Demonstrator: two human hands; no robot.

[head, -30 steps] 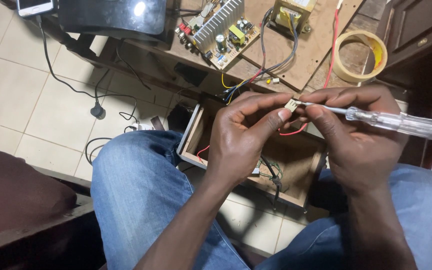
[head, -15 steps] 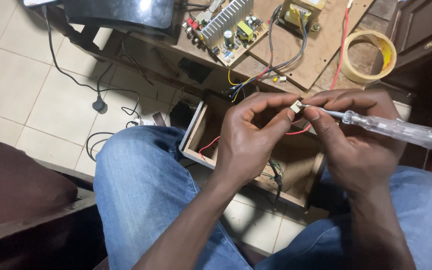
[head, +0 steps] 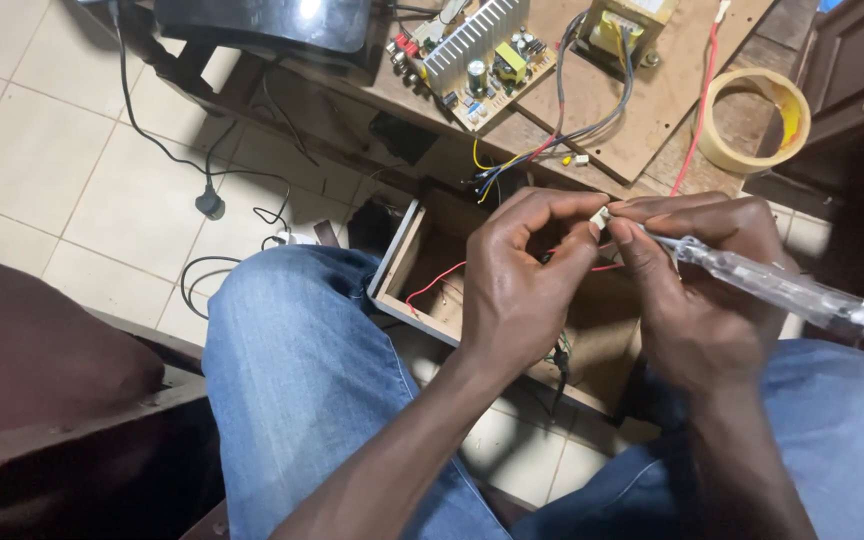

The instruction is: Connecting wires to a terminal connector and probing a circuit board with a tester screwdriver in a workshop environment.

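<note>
— Fingertips first: what do they hold?

— Thumb and forefinger of the left hand [head: 522, 290] pinch a small white connector [head: 600, 216], closed narrowly on it. The right hand [head: 697, 290] meets it from the other side, its fingers curled tight around a screwdriver with a clear handle [head: 772, 288]; the tip end points at the connector, though the tip itself is hidden between the fingers.

— And the handle?

— It sticks out past the right hand, away from the left, tilted slightly downward.

— What runs from the pinch?

— A thin red wire [head: 432, 285] shows just under the fingers and drops into an open wooden box [head: 397, 265] below both hands, between the knees in blue jeans [head: 302, 380].

— Beyond the fingertips?

— A bundle of coloured wires [head: 512, 170] sits just above them, leading up to a circuit board with a finned heatsink [head: 477, 45] on a wooden board [head: 652, 110]. A transformer [head: 622, 22] stands beside it.

— Farther out?

— A roll of yellowish tape [head: 752, 120] lies above the right hand, well apart from it. Out past the left hand, a black cable [head: 207, 200] trails over the tiled floor [head: 42, 150].
</note>
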